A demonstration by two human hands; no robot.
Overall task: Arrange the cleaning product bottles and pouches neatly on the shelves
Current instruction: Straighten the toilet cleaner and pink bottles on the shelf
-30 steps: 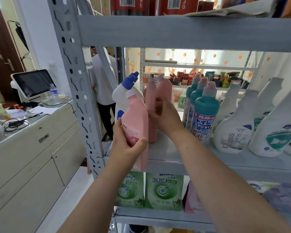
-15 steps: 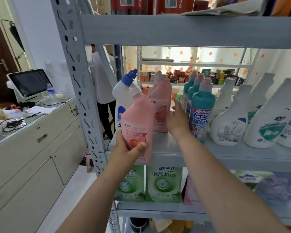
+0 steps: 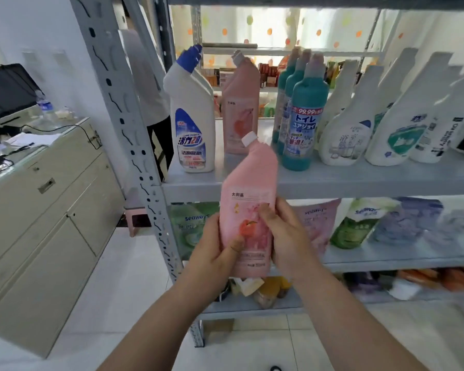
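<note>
Left hand (image 3: 212,255), right hand (image 3: 288,242): both clamped on bottle (image 3: 249,183), cap tilted up-right; label faced out, probably for squaring beside twin (image 3: 240,108) on shelf (image 3: 359,184) above.

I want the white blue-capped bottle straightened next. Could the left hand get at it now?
Probably, once freed: the left hand grips the held pink bottle, as does the right hand. The white blue-capped bottle stands front left on the shelf, nothing before it.

Pink bottle (image 3: 248,210) hides fingers of left hand (image 3: 212,254); lower pouches (image 3: 410,223) blurred.
</note>
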